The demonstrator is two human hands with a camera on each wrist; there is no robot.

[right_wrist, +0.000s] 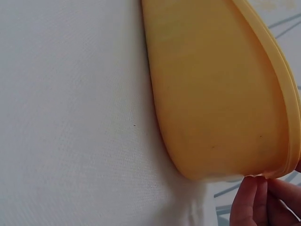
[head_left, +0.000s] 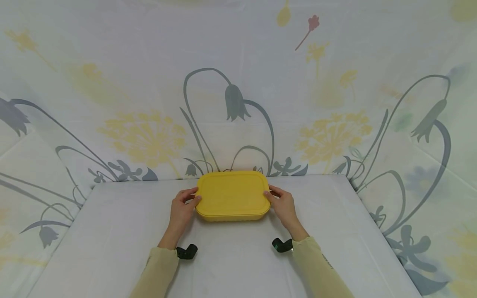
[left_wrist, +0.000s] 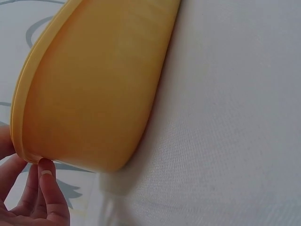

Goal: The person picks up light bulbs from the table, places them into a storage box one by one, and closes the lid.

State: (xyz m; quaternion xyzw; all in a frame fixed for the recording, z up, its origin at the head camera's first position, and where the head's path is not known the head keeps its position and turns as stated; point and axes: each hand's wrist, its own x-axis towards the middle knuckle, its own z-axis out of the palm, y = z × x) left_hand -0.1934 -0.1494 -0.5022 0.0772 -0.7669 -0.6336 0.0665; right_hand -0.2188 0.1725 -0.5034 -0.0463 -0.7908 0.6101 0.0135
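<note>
A yellow rectangular storage box (head_left: 232, 194) with rounded corners and a lid on top lies at the far side of the table. My left hand (head_left: 182, 209) pinches its left end at the rim, with the thumb on the lid's edge. At the opposite end, my right hand (head_left: 284, 207) grips the rim in the same way. Both wrist views show the box's smooth side wall (left_wrist: 94, 89), and fingertips (right_wrist: 256, 193) tucked beneath the rim. The lid appears seated all round; whatever is inside is hidden.
A white cloth covers the table (head_left: 238, 260). Behind it hangs a pale curtain (head_left: 238, 54) printed with grey and yellow flowers, which continues along the left and right sides. Each wrist carries a small black device (head_left: 187, 251).
</note>
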